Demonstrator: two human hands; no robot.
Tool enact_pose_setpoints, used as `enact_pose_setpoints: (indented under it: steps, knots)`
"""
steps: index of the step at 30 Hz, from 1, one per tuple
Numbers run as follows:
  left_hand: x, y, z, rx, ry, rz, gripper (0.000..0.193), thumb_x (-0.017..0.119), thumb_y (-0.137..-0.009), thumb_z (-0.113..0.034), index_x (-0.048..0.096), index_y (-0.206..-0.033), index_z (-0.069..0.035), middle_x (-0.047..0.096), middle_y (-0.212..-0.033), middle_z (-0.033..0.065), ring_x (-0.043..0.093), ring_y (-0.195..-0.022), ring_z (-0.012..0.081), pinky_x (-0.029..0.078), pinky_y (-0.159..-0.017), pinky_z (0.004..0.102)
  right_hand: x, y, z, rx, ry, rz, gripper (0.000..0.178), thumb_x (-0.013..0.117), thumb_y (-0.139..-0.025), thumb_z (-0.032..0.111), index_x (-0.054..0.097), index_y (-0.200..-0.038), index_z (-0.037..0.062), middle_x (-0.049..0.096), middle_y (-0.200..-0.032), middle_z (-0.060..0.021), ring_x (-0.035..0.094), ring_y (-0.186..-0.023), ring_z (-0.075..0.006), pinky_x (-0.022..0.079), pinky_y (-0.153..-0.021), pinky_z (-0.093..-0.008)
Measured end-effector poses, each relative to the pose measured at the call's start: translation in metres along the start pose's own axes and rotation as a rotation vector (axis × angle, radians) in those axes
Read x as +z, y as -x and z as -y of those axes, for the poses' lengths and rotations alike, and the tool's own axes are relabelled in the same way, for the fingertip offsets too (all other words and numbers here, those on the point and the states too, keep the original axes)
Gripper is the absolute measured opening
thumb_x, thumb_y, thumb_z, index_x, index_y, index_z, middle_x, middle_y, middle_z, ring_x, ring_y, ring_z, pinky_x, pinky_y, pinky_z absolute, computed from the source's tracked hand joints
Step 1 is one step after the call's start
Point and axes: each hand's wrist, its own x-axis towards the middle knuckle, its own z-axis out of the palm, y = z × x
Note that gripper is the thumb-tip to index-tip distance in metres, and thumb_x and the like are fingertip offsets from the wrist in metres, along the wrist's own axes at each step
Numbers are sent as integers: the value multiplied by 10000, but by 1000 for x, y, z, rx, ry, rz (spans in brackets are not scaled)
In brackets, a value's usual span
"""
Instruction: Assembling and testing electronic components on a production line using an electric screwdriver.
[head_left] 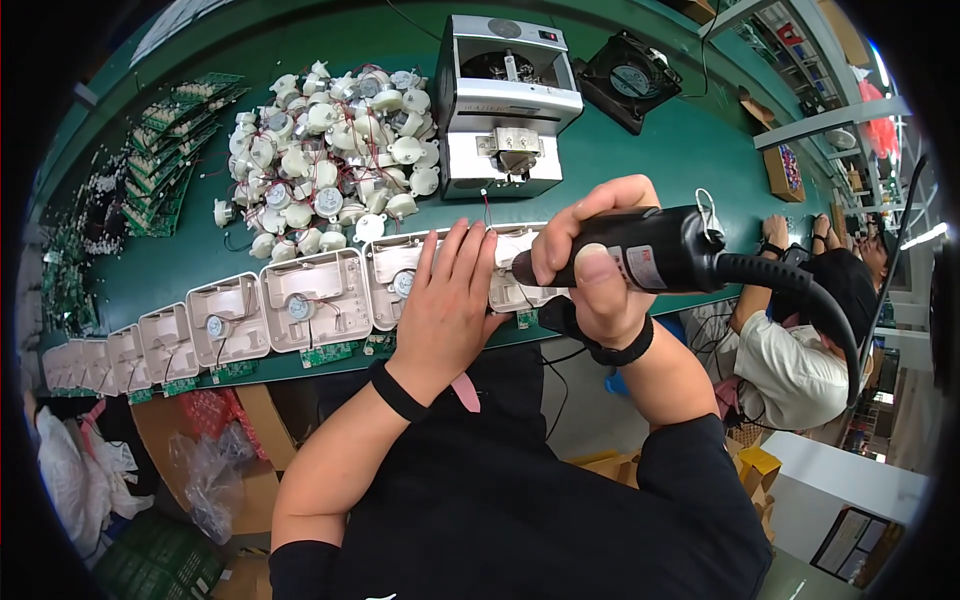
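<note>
In my right hand (605,262) is a black corded electric screwdriver (665,250), held nearly level, its nose pointing left over an off-white plastic housing (508,292). Its tip is hard to make out against the housing. My left hand (450,300) lies with fingers stretched out across the edges of two neighbouring housings. Beside its fingers, a round motor (403,284) sits inside the left of these housings. A row of similar open housings (315,292) runs left along the bench edge, several with a motor and a green circuit board hanging at the front.
Behind the row is a large heap of white-capped motors (330,150) with red wires. A grey screw feeder (510,90) and a black fan (632,80) stand at the back. Green circuit boards (170,150) are stacked at left. A co-worker (800,330) sits at right.
</note>
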Motion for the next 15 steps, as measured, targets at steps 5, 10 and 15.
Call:
enact_pose_setpoints:
  steps: [5, 10, 15]
  knots:
    - [3, -1, 0, -22, 30, 13, 987, 878, -699, -321, 389, -1499, -10, 434, -1502, 149, 357, -1464, 324, 264, -1237, 495, 0, 5, -13, -7, 3, -22, 408, 693, -941, 270, 401, -1116, 46, 576, -779, -125, 547, -609, -180, 513, -602, -322]
    - [3, -1, 0, -16, -17, 12, 981, 872, -706, -333, 391, -1495, -3, 439, -1497, 145, 360, -1462, 321, 264, -1239, 495, 1, 8, -18, -12, 0, -30, 398, 698, -935, 256, 397, -1104, 56, 576, -773, -124, 550, -612, -182, 510, -598, -324]
    - [5, 1, 1, -7, -14, 7, 954, 851, -738, -360, 398, -1487, 18, 441, -1500, 149, 353, -1466, 326, 257, -1239, 492, -4, 3, -13, -39, 147, 33, 383, 684, -941, 254, 409, -1114, 51, 573, -761, -124, 545, -598, -183, 509, -595, -333]
